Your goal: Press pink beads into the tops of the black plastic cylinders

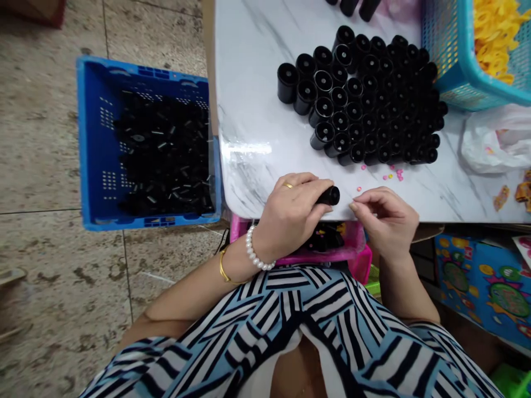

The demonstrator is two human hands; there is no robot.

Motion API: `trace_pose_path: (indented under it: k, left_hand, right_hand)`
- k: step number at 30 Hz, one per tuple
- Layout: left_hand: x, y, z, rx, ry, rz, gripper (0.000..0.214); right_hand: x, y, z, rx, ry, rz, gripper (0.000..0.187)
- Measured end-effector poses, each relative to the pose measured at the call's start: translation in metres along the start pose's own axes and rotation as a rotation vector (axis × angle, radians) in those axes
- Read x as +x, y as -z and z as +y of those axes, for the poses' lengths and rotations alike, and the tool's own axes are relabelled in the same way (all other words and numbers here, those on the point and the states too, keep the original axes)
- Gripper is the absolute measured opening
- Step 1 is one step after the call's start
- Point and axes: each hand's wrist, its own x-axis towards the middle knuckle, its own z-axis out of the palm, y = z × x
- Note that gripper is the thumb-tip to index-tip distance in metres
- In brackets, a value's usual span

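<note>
Black tube (329, 195) lies on its side at the near edge of the table (257, 138), caught in the grip of the left hand (292, 213), whose fingers curl closed around one end while the other end pokes out toward the right. Right hand (388, 218) sits just beside it at the same edge, thumb and forefinger pinched together near the tube's open end; whatever they hold is too small to make out. A gold ring shows on the left hand, with a pearl bracelet (257, 255) and a gold bangle (224, 269) at the wrist. Tiny pink and yellow beads (392, 175) are scattered on the marble surface just beyond the right hand. Farther back, a dense block of upright black tubes (369, 105) stands in rows toward the middle of the table. A teal basket (452, 61) of yellow pieces occupies the far right corner, with a white plastic bag (498, 138) near the right edge. Below the near edge, a pink tray (357, 251) holds more dark parts. On the floor to the left of the table stands a blue crate (93, 149) filled with black pieces.
</note>
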Motion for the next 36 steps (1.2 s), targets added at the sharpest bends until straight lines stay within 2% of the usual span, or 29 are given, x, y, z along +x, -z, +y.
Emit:
trace_pose_path:
  k: [2,5,10,15,19,23,26,28,32,34,36]
  left_hand:
    - [0.000,0.000,-0.001,-0.025,-0.006,-0.020,0.030]
    - [0.000,0.000,-0.001,-0.014,-0.003,-0.054,0.033]
    - [-0.001,0.001,0.003,0.022,0.051,-0.024,0.029]
    - [-0.001,0.001,0.003,0.057,0.073,-0.008,0.023]
    - [-0.001,0.000,0.003,0.039,0.069,0.015,0.019]
    - [-0.001,0.000,0.003,0.035,0.072,0.001,0.020]
    - [-0.001,0.001,0.002,0.032,0.061,0.000,0.020]
    - [-0.001,0.001,0.001,0.029,0.058,0.002,0.020]
    - [-0.002,0.000,0.001,0.018,0.055,-0.014,0.020]
    - [-0.002,-0.001,0.001,0.019,0.048,-0.014,0.022]
    - [-0.002,-0.002,0.000,0.028,0.036,0.000,0.023]
  right_hand:
    - [0.008,-0.002,-0.009,0.028,0.040,0.011,0.008]
    - [0.017,-0.008,-0.019,-0.024,0.103,-0.048,0.006]
    - [0.024,-0.011,-0.025,-0.114,0.192,-0.090,0.005]
    - [0.028,-0.008,-0.031,-0.123,0.184,-0.138,0.007]
    - [0.032,-0.009,-0.037,-0.048,0.012,-0.200,0.006]
    - [0.036,-0.013,-0.034,0.266,-0.304,-0.258,0.014]
    - [0.041,-0.015,-0.029,0.530,-0.553,-0.389,0.023]
    - [0.044,-0.015,-0.030,0.617,-0.660,-0.464,0.026]
    - [0.051,-0.015,-0.042,0.558,-0.719,-0.464,0.027]
    - [0.054,-0.015,-0.046,0.487,-0.700,-0.428,0.026]
    - [0.056,-0.014,-0.043,0.456,-0.686,-0.448,0.027]
